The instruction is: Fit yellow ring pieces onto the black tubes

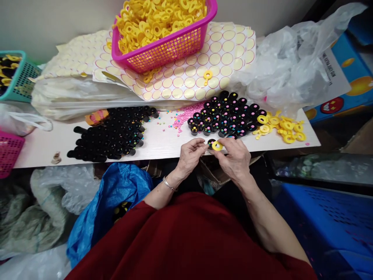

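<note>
At the front edge of the table my right hand (pixel 235 156) pinches a yellow plastic ring cap (pixel 217 146) between thumb and fingers. Close against it is a small black cup (pixel 211 143) with coloured beads inside, held by the curled fingers of my left hand (pixel 190 154). The ring cap overlaps the cup's right side; whether it is seated on the rim I cannot tell. Just beyond my hands stand many upright black cups (pixel 224 116) with pink, yellow and blue beads. Loose yellow ring caps (pixel 287 126) lie to the right of them.
Black cups (pixel 110 134) lie in rows at left. Pink beads (pixel 188 116) are scattered mid-table. A pink basket (pixel 163 48) of yellow caps stands on sticker sheets (pixel 175 83) at the back. Clear plastic bags (pixel 291 66) and a blue box (pixel 340 89) are at right; a blue bag (pixel 99 210) sits below.
</note>
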The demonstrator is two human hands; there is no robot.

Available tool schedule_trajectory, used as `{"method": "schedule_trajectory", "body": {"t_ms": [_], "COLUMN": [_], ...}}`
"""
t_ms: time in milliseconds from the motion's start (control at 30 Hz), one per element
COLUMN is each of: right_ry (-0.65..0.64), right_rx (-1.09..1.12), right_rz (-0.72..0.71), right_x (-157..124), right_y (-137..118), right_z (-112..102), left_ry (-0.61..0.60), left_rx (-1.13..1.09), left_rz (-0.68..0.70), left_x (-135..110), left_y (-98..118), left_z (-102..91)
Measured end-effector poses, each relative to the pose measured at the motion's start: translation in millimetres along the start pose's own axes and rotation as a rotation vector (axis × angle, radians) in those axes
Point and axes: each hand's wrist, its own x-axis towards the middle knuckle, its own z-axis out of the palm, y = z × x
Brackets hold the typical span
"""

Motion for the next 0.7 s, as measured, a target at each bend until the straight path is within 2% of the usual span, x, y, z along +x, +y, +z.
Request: {"method": "schedule_trajectory", "body": {"t_ms": [133,233,400,567,700], "right_ry": [-0.080,-0.113,-0.171,-0.177,-0.113], "right_rx": [-0.094,-0.160,-0.183,-0.047,0.158], "right_rz": [-0.008,-0.004,-0.019,-0.003,0.007], "right_x": [11,13,16,15,10], "right_y": [1,0,-2,2,8], "right_z": [9,11,12,15,21], "left_ry": [0.082,0.065,-0.002,-0.004,0.002], "left_rx": [0.080,0.174,0.372,0.452,0.452], "left_rz": [0.011,0.053,0.217,0.247,0.270], "left_x": [9,14,24,29,30], "left_y": [-5,-8,-11,-13,-13], "left_z": [-4.1,-4.5,1.0,4.6,6.2]}}
